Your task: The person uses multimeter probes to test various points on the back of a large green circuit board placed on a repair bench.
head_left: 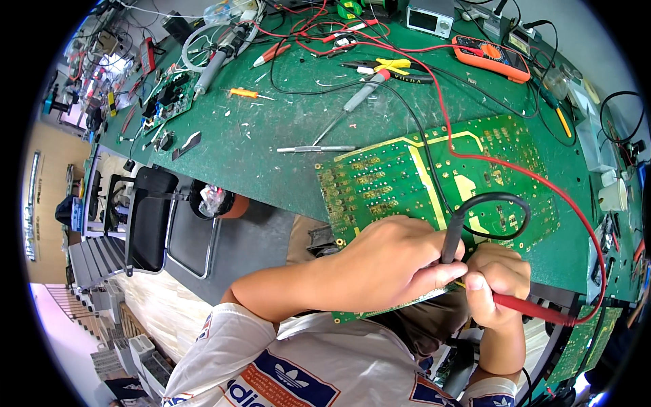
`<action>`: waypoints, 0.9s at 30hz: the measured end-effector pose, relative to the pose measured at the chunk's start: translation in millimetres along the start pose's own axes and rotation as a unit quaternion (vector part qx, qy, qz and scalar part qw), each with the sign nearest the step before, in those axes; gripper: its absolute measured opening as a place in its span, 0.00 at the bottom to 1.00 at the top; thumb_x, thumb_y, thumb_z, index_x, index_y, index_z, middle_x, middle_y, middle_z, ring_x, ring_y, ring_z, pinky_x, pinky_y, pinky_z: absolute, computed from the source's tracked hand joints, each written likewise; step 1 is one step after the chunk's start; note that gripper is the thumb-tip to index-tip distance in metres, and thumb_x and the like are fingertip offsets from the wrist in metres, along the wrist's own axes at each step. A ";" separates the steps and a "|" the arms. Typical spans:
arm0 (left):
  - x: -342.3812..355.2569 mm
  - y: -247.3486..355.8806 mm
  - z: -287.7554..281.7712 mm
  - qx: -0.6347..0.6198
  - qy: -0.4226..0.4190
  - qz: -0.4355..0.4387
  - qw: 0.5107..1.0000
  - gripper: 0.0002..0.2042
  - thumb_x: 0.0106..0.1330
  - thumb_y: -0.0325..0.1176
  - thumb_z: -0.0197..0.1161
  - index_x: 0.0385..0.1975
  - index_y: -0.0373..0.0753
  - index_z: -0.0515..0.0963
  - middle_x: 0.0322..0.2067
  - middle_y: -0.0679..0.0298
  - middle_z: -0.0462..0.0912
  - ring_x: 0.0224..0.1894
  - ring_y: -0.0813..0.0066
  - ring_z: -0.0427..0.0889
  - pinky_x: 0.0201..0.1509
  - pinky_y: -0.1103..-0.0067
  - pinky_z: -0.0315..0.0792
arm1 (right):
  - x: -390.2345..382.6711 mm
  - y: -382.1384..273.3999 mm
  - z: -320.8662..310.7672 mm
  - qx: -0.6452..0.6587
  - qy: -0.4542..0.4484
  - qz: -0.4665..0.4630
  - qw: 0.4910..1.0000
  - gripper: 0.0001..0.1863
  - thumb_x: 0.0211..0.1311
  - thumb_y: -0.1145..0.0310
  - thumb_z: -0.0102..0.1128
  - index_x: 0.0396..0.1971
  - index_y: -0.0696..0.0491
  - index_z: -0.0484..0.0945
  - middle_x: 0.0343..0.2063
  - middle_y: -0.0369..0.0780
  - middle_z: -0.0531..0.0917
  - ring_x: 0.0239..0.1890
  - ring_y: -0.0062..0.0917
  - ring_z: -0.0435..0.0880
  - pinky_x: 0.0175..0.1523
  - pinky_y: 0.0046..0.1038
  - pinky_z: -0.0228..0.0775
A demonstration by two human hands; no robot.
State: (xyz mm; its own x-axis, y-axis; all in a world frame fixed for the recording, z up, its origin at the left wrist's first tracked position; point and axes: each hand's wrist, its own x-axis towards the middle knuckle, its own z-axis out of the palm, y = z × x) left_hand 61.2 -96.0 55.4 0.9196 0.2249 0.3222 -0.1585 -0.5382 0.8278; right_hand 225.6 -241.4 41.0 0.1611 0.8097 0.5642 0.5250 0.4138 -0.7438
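Green circuit board (393, 193), large and dotted with solder points, lies at the near edge of the green bench (254, 129), its near side reaching out over the person's lap. 2 bare hands work close together above its near right part, each holding 1 probe. The left hand (400, 261) pinches the black probe (453, 237) between thumb and fingers, with the shaft steeply tilted and the lead (505, 195) curling in a loop above the board. The right hand (498, 285) is closed around the red probe (536, 310), which slants out to the right; its red lead (583, 217) arcs up and back across the board. Fingers hide the 2 probe tips, so whether they touch the board cannot be told.

Just beyond the board's far left corner lies a slim metal rod (316, 149), and near it a screwdriver (366, 91) with a grey and red handle. Farther back are pliers (393, 65) with yellow on the handles and an orange multimeter (491, 60). A small orange screwdriver (244, 93) lies to the left, near a smaller circuit board (167, 102). Beside the bench stands a black chair (152, 210)
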 end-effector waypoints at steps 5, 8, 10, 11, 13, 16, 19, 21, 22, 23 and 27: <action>6.4 0.5 3.7 0.006 -0.012 -0.032 0.999 0.08 0.67 0.33 0.69 0.38 0.37 0.79 0.27 0.56 0.82 0.30 0.53 0.83 0.35 0.64 0.75 | -2.2 -6.0 2.1 -0.038 -0.007 -0.051 0.998 0.15 0.57 0.76 0.66 0.16 0.55 0.69 0.15 0.38 0.76 0.13 0.30 0.73 0.21 0.30 0.62; 7.5 2.0 6.1 0.004 -0.009 -0.049 0.999 0.08 0.67 0.32 0.69 0.38 0.36 0.79 0.27 0.56 0.82 0.31 0.54 0.83 0.35 0.65 0.76 | -3.9 -5.1 5.0 -0.039 -0.001 -0.058 0.998 0.14 0.58 0.76 0.65 0.16 0.55 0.70 0.15 0.38 0.76 0.14 0.30 0.73 0.22 0.29 0.62; 5.3 4.7 0.2 0.014 -0.012 -0.059 0.998 0.08 0.67 0.32 0.69 0.38 0.36 0.79 0.28 0.56 0.83 0.30 0.54 0.84 0.35 0.65 0.76 | -1.6 -2.3 6.7 -0.008 0.011 -0.041 0.999 0.14 0.58 0.76 0.65 0.17 0.56 0.70 0.15 0.39 0.76 0.14 0.31 0.73 0.22 0.30 0.61; 5.1 4.4 -0.5 0.014 -0.008 -0.045 0.999 0.08 0.66 0.32 0.69 0.38 0.36 0.79 0.28 0.56 0.83 0.30 0.53 0.84 0.35 0.65 0.76 | -2.8 -1.2 5.1 0.001 0.013 -0.023 1.000 0.14 0.58 0.76 0.64 0.17 0.56 0.70 0.15 0.39 0.77 0.14 0.32 0.73 0.22 0.31 0.61; 2.7 2.6 1.6 0.012 0.001 -0.021 1.000 0.07 0.66 0.31 0.70 0.38 0.37 0.80 0.28 0.57 0.83 0.30 0.53 0.83 0.35 0.66 0.76 | -3.9 -3.0 0.5 -0.003 0.004 -0.006 1.000 0.14 0.58 0.76 0.64 0.17 0.56 0.70 0.15 0.40 0.77 0.14 0.32 0.73 0.22 0.31 0.62; 3.6 2.3 3.7 0.004 0.011 -0.027 1.000 0.07 0.66 0.31 0.70 0.38 0.36 0.80 0.29 0.57 0.84 0.31 0.55 0.85 0.36 0.67 0.77 | -5.4 -2.5 -3.5 0.003 0.015 0.013 1.000 0.15 0.59 0.76 0.63 0.16 0.57 0.69 0.15 0.41 0.77 0.14 0.32 0.73 0.22 0.31 0.62; 5.3 2.2 1.6 -0.009 0.005 -0.044 0.999 0.07 0.66 0.31 0.70 0.38 0.36 0.81 0.28 0.58 0.84 0.30 0.61 0.86 0.35 0.70 0.77 | -8.4 0.9 -4.2 0.035 0.043 0.107 0.993 0.13 0.60 0.76 0.64 0.17 0.58 0.73 0.15 0.40 0.77 0.16 0.30 0.75 0.22 0.31 0.63; 5.5 3.8 1.5 -0.017 0.020 -0.038 0.999 0.07 0.66 0.30 0.70 0.38 0.36 0.81 0.27 0.59 0.84 0.29 0.63 0.86 0.34 0.72 0.77 | -8.4 1.8 -3.8 0.024 0.046 0.117 0.992 0.13 0.61 0.76 0.64 0.18 0.58 0.75 0.14 0.38 0.75 0.15 0.28 0.74 0.22 0.31 0.61; 4.5 4.1 1.3 -0.025 0.032 -0.041 0.998 0.06 0.65 0.29 0.70 0.37 0.35 0.82 0.28 0.59 0.84 0.30 0.64 0.86 0.35 0.73 0.77 | -6.7 1.7 -3.0 0.029 0.042 0.140 0.989 0.13 0.62 0.75 0.64 0.17 0.58 0.75 0.13 0.38 0.73 0.14 0.26 0.72 0.21 0.30 0.59; 4.0 1.9 2.4 -0.027 0.036 -0.035 0.998 0.05 0.65 0.28 0.69 0.37 0.35 0.81 0.28 0.59 0.84 0.30 0.64 0.86 0.35 0.73 0.76 | -6.5 0.8 -3.7 0.034 0.038 0.162 0.985 0.14 0.63 0.75 0.64 0.17 0.57 0.74 0.12 0.37 0.72 0.13 0.25 0.70 0.20 0.30 0.57; 4.3 -0.2 3.7 -0.043 0.034 -0.032 0.998 0.05 0.64 0.27 0.69 0.36 0.35 0.81 0.29 0.59 0.85 0.30 0.65 0.84 0.35 0.74 0.76 | -10.5 -0.3 -5.7 0.044 0.054 0.188 0.980 0.16 0.65 0.73 0.64 0.16 0.56 0.73 0.10 0.35 0.70 0.11 0.21 0.66 0.19 0.28 0.54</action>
State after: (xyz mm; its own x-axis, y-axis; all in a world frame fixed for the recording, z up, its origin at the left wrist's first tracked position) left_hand 66.6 -97.9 54.9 0.9024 0.3140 0.2951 -0.1320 -0.4504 0.8830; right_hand 228.5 -252.4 37.4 0.4201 0.8648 0.2749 0.3375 0.1323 -0.9320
